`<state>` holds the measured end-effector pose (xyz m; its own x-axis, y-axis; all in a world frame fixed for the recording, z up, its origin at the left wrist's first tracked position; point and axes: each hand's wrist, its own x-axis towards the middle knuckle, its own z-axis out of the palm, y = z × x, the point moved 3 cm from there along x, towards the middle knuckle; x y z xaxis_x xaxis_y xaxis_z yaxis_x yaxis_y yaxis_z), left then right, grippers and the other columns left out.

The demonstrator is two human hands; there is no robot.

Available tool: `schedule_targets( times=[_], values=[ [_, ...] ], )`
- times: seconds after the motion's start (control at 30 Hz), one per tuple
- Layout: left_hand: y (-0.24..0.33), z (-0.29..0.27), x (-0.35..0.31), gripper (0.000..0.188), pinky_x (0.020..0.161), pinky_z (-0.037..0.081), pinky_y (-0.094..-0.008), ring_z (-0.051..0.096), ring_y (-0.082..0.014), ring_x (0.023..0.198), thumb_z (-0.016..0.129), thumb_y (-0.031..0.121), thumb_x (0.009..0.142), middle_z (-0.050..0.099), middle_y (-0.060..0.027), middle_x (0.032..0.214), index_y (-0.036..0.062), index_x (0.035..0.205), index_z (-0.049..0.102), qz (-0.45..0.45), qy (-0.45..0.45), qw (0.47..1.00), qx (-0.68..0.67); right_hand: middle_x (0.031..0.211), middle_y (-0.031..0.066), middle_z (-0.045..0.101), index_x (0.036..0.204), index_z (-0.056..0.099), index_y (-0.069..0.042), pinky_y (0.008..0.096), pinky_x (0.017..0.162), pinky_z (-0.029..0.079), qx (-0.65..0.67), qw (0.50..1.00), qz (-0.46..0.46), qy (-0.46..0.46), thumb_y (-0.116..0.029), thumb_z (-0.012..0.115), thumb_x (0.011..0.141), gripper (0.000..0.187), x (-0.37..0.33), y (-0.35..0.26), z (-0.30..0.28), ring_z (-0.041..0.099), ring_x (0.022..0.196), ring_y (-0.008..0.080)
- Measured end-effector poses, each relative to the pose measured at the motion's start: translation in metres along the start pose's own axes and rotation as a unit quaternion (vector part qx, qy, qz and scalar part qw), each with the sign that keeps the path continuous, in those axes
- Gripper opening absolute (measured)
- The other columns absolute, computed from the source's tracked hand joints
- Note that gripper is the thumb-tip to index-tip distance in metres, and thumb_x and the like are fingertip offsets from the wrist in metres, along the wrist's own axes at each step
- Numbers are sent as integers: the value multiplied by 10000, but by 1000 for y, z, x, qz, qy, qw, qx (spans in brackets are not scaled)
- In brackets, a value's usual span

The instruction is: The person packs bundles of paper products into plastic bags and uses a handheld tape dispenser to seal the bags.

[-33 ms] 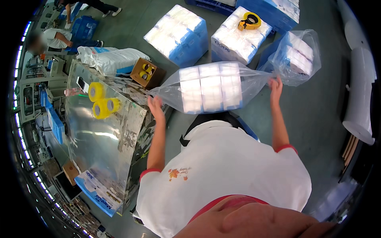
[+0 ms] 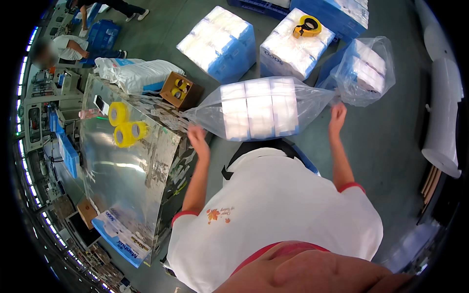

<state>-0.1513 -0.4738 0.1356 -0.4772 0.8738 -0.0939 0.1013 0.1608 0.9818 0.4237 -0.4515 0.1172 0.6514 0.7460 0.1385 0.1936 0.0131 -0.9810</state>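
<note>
Across the front of my body lies a clear plastic bag (image 2: 207, 111) with white and blue wrapped packs (image 2: 259, 108) in its middle. Its loose ends stretch out to both sides. Just below the left end is my left hand (image 2: 197, 136), its fingers drawn together. At the other end my right hand (image 2: 338, 118) is closed, its fingertips close under the gathered plastic. Whether either hand grips a bit of film is too small to tell. Beyond the right end sits a second clear bag (image 2: 386, 53) over more packs.
A metal-topped table (image 2: 115, 171) on my left carries yellow tape rolls (image 2: 118, 113), a phone (image 2: 101, 104), a cardboard box (image 2: 192, 96) and a white sack (image 2: 139, 75). Ahead stand blue-white bundles (image 2: 220, 46), one with a tape dispenser (image 2: 308, 27). Large white rolls (image 2: 442, 117) are at right. Two people work far left.
Both hands have drawn back a little toward my body from the bag's ends, the left one also shifting right. The bag and its packs have hardly moved.
</note>
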Motion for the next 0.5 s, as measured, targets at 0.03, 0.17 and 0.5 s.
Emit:
schedule_targets(
  times=[0.03,0.17,0.5],
  values=[
    [2,11,-33,207,739,456,-280,549,-175,860,494,180,914,571,-101,987,20,1045,513,18,-29,996,77,876,103,581,1004,524,-19,275,692,444,-146,987,33,-56,-173,523,885,194,-37,-13,-4,561,777,202],
    [-38,75,-81,366,976,347,-411,477,-290,1135,467,349,894,541,-125,1190,114,1163,542,28,-540,794,278,1107,134,537,993,583,-77,416,914,375,-312,770,-224,-509,-161,589,758,250,-140,-21,52,484,1062,313],
    [-112,133,63,586,1077,146,-472,182,-284,1343,439,430,877,235,-145,1443,97,1351,347,173,-265,665,676,1263,186,463,1245,481,-93,460,1005,291,-526,738,-132,-402,-443,558,800,571,-16,58,164,421,1172,326]
  ],
)
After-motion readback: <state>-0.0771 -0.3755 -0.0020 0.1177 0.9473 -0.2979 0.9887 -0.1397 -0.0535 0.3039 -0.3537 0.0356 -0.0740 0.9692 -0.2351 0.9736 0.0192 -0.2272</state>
